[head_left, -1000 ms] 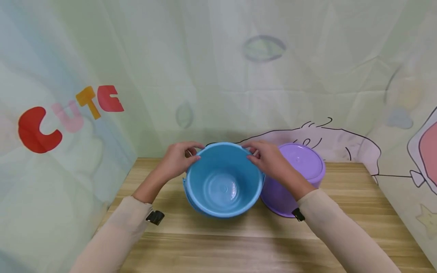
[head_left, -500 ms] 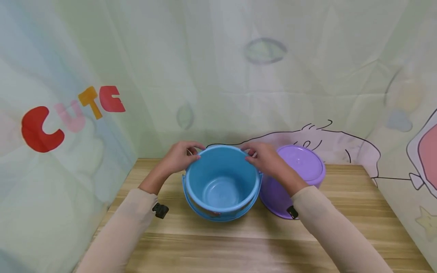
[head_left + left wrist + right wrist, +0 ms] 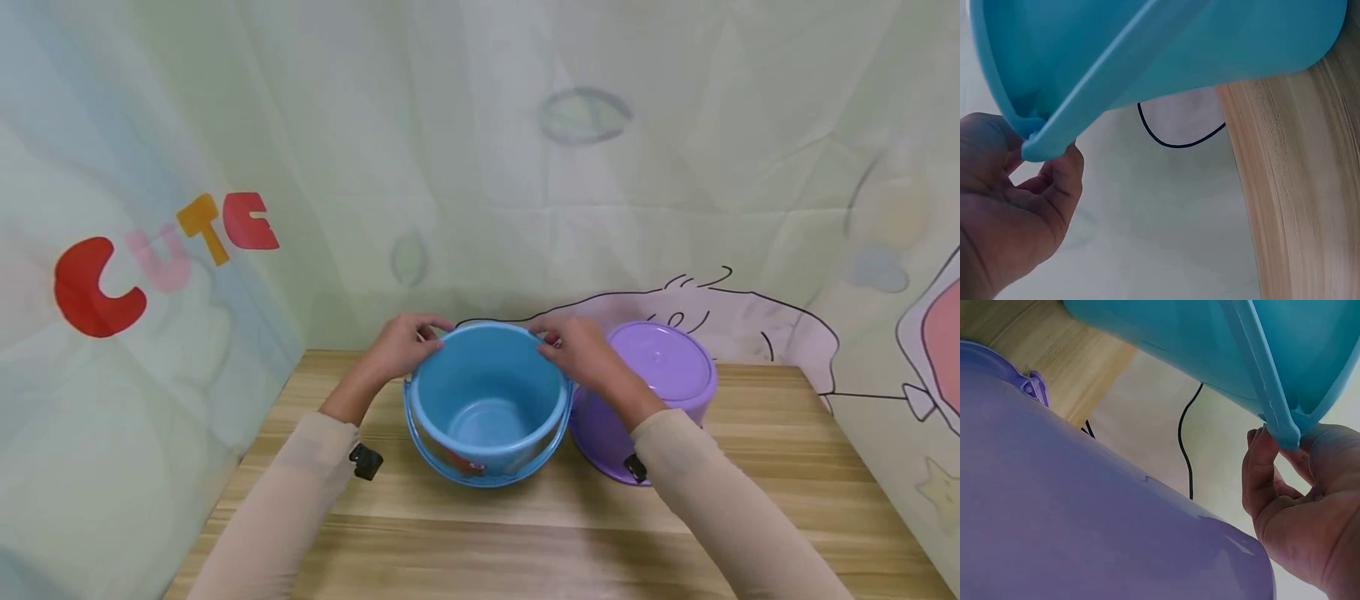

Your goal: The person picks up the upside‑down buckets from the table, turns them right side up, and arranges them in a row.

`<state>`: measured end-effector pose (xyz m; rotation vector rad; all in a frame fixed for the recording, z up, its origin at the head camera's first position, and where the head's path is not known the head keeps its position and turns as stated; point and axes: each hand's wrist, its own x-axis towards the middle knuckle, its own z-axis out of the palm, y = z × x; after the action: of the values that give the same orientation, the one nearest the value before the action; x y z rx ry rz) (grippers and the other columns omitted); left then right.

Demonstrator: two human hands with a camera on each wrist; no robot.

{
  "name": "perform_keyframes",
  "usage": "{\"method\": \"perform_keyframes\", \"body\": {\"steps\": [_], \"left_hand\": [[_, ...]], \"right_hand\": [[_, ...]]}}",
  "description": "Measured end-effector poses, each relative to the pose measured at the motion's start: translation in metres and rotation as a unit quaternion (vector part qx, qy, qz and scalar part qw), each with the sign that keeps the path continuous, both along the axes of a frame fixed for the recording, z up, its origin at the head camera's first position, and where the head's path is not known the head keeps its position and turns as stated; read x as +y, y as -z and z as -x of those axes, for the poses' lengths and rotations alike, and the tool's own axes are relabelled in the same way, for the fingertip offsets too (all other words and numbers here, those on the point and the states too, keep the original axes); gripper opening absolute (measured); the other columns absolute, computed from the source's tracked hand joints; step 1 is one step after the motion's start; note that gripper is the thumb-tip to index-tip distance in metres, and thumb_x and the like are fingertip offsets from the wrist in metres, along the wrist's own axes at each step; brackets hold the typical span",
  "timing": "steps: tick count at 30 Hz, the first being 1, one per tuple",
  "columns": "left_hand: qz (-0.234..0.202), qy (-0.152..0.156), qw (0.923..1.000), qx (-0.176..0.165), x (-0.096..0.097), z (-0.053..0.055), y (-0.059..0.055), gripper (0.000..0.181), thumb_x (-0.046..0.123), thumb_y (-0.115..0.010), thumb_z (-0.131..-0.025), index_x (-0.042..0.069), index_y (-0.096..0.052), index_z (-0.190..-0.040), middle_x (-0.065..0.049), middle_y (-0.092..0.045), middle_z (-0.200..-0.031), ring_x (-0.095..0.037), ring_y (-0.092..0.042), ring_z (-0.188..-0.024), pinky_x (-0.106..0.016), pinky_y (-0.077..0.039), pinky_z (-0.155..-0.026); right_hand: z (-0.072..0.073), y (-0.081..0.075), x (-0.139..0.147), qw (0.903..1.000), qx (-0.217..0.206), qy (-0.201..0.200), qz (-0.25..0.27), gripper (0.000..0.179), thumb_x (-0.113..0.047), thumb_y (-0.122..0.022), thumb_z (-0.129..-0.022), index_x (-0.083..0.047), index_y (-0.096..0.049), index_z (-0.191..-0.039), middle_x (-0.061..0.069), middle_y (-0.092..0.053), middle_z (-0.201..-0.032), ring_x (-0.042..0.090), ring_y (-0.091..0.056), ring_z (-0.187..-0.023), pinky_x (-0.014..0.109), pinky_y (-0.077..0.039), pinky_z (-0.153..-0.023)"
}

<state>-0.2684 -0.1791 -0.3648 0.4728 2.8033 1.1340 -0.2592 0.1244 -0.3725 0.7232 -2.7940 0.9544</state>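
Note:
A blue bucket sits on the wooden table, its mouth up and tilted toward me; nothing shows inside it. Its handle hangs down across the front, below a small red print. My left hand pinches the rim at the back left, with thumb and fingers curled at the edge. On the back right of the rim, my right hand pinches in the same way. In the left wrist view, the left hand grips beside the ridge under the rim; in the right wrist view, the right hand does likewise.
A purple bucket stands upside down just right of the blue one, under my right forearm. Wood-grain table lies in front. A printed curtain with coloured letters hangs behind and on both sides.
The blue bucket has tipped back from facing me to standing more upright, so its front wall and hanging handle show more. Both hands have kept hold of its rim. The purple bucket stays put.

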Motion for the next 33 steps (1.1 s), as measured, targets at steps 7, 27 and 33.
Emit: {"method": "perform_keyframes", "body": {"steps": [7,27,33], "left_hand": [[-0.001,-0.019,0.9997,0.016,0.003,-0.001,0.006,0.030,0.007,-0.063,-0.101,0.005,-0.069,-0.130,-0.019,-0.071,-0.103,-0.028,-0.069,-0.087,-0.034,-0.061,-0.069],[-0.002,-0.085,0.9864,0.141,0.012,-0.067,0.012,0.052,0.022,-0.068,-0.099,-0.002,-0.055,-0.143,-0.023,-0.059,-0.143,-0.041,-0.060,-0.128,-0.058,-0.054,-0.102],[0.003,-0.101,0.9910,0.088,0.006,-0.087,0.019,0.063,0.025,-0.068,-0.099,-0.004,-0.046,-0.150,-0.026,-0.050,-0.151,-0.045,-0.048,-0.141,-0.062,-0.048,-0.107]], "right_hand": [[0.001,0.004,-0.002,0.9999,0.008,0.010,-0.002,0.033,-0.009,-0.067,-0.098,-0.004,-0.070,-0.130,0.018,-0.076,-0.109,0.032,-0.075,-0.098,0.046,-0.062,-0.085],[-0.069,0.017,0.012,0.9963,-0.020,0.027,0.079,0.070,-0.032,-0.060,-0.105,-0.018,-0.027,-0.164,0.012,-0.023,-0.171,0.037,-0.023,-0.157,0.061,-0.027,-0.123],[-0.085,0.027,0.009,0.9931,-0.053,0.049,0.092,0.075,-0.037,-0.061,-0.104,-0.023,-0.021,-0.166,0.009,-0.016,-0.173,0.035,-0.019,-0.159,0.062,-0.025,-0.123]]}}
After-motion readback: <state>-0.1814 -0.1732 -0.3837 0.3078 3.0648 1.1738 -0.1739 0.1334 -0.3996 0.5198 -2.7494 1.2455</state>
